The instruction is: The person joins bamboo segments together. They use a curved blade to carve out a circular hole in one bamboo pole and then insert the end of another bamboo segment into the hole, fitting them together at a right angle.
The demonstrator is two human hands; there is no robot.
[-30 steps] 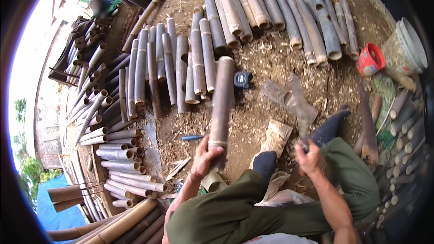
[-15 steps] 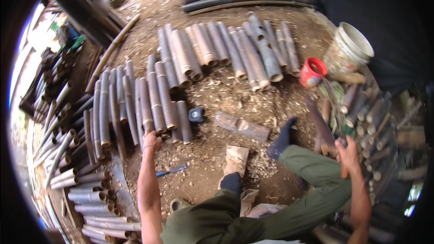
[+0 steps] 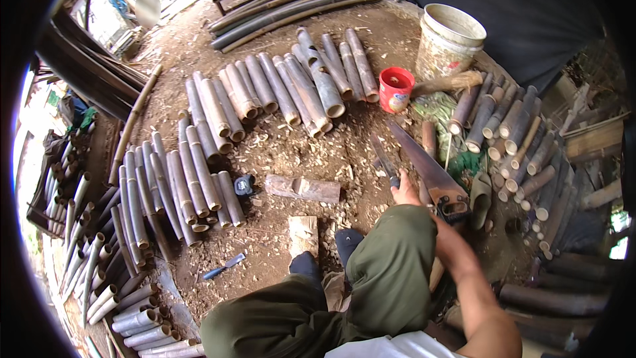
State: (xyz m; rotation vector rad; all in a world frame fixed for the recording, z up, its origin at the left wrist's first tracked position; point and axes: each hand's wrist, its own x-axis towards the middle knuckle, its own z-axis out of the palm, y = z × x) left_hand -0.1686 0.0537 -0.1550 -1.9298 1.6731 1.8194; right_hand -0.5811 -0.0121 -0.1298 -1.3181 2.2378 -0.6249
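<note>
My right hand (image 3: pixel 405 192) is closed around the dark handle of a long-bladed knife (image 3: pixel 382 154), its blade pointing away from me, low over the ground. Just right of it lies a handsaw (image 3: pixel 424 162) with a wooden grip, partly behind my hand and forearm. My left hand is out of view. Ahead of my feet lies a short notched bamboo piece (image 3: pixel 303 189), and a flat wooden block (image 3: pixel 303 235) sits under one foot. A chisel with a blue handle (image 3: pixel 224 266) rests on the ground to the left, and a black tape measure (image 3: pixel 244 185) lies beside the bamboo.
Cut bamboo tubes (image 3: pixel 192 179) lie in a curved row ahead and left. More are stacked at the right (image 3: pixel 507 126) and lower left (image 3: pixel 142 321). A red cup (image 3: pixel 396 90) and white bucket (image 3: pixel 450 40) stand ahead right. Long poles (image 3: pixel 298 6) lie behind.
My right hand has swung inward and lowered the knife beside the saw. My left hand has left the bamboo tubes and gone out of view. My legs have shifted, and the view has turned right.
</note>
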